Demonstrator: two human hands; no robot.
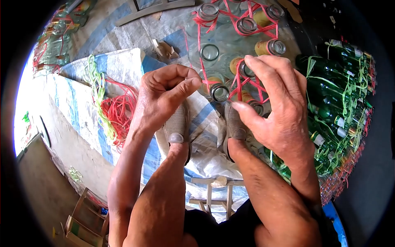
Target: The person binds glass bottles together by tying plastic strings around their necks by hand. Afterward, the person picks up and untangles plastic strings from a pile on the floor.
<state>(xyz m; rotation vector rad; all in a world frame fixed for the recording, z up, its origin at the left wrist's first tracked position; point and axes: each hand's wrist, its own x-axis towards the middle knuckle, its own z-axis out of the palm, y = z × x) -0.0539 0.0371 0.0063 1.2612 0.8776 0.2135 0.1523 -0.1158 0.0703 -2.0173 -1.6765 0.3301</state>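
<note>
My left hand (pixel 170 88) is closed in a pinch, with red plastic twine (pixel 209 82) running from its fingertips to the nearest bottle neck. That clear glass bottle (pixel 219 93) stands upright in front of my shoes, its open mouth facing up. My right hand (pixel 277 101) is open over the right side of the bottle group, thumb and fingers apart. Its fingers partly cover another bottle neck (pixel 246 69). More clear bottles (pixel 210 52) stand close together behind, several with red twine looped around and between their necks. Some carry yellowish labels.
Loose red twine (pixel 119 109) and pale green twine (pixel 95 78) lie on the white-and-blue woven sheet (pixel 74 96) at left. Bundled green bottles (pixel 329 103) are stacked at right. Clear bottles (pixel 55 45) lie at far left. A wooden stool (pixel 84 228) is at lower left.
</note>
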